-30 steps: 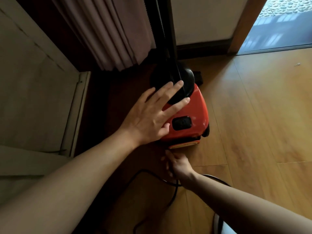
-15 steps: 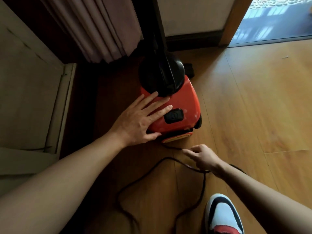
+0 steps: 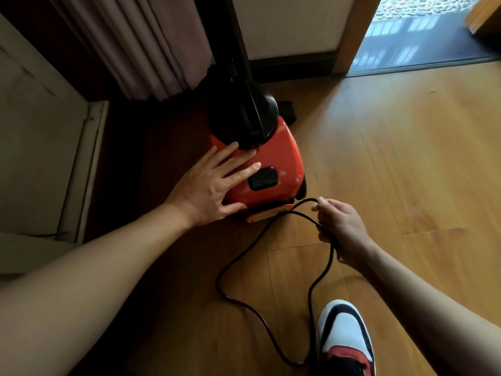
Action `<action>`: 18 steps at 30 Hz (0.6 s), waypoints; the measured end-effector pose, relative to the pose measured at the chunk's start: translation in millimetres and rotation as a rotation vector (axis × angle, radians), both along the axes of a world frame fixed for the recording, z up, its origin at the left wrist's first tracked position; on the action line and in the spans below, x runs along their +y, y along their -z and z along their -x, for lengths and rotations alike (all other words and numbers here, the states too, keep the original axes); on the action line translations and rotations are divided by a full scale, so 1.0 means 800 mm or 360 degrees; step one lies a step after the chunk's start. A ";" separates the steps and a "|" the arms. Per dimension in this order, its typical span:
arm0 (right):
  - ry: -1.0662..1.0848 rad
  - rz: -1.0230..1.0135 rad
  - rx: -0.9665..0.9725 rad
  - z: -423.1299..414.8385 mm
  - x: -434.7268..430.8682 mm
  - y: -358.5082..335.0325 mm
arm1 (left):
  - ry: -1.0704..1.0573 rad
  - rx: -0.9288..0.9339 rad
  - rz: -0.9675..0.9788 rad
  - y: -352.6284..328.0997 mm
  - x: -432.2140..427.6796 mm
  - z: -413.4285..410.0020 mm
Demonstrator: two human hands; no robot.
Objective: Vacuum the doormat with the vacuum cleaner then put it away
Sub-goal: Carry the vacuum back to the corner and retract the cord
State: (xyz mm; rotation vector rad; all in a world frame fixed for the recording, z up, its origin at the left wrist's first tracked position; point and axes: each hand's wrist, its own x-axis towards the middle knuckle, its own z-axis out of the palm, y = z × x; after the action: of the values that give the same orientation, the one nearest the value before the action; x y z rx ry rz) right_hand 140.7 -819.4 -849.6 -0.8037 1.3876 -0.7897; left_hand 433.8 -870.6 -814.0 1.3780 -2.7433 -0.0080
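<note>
Wooden plank flooring fills the scene, lit brightly toward the open doorway at the far right and shadowed along the left. On it, near the far edge of the floor where the skirting meets the wall, stands the vacuum cleaner, a red canister body with a black domed top and a black wand rising from it toward the wall. A dark rocker switch sits on its upper face.

A left hand lies flat on the red body, fingers spread and extended, fingertips reaching the base of the black dome, thumb against the near lower side. It grips nothing; the palm simply rests on the casing.

Just beside the canister's near end, the right hand is closed around the black power cord, pinching a raised bend of it between thumb and fingers. From that hand the cord runs to the vacuum's rear and also drops in a loose loop across the floor toward the near edge.

A white, black and red sneaker stands on the planks by the loop. Pleated curtains hang at the far left, beside a pale panelled cabinet side.
</note>
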 end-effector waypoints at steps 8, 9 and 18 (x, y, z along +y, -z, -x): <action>0.0177 -0.0132 -0.0404 -0.011 -0.006 -0.014 | -0.0023 0.0012 0.0011 -0.001 0.003 0.006; 0.0228 -0.0260 -0.0472 -0.006 -0.016 -0.018 | -0.0027 0.0006 0.0007 -0.001 0.003 0.006; 0.0270 -0.0427 -0.0649 -0.054 -0.003 -0.053 | -0.0043 0.0026 0.0009 0.000 0.003 0.007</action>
State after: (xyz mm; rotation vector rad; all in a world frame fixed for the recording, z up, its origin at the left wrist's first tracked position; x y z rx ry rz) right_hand 184.1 -821.6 -806.9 -0.2963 1.1683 -0.8228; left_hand 428.0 -868.6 -813.9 1.4075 -2.7090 -0.0099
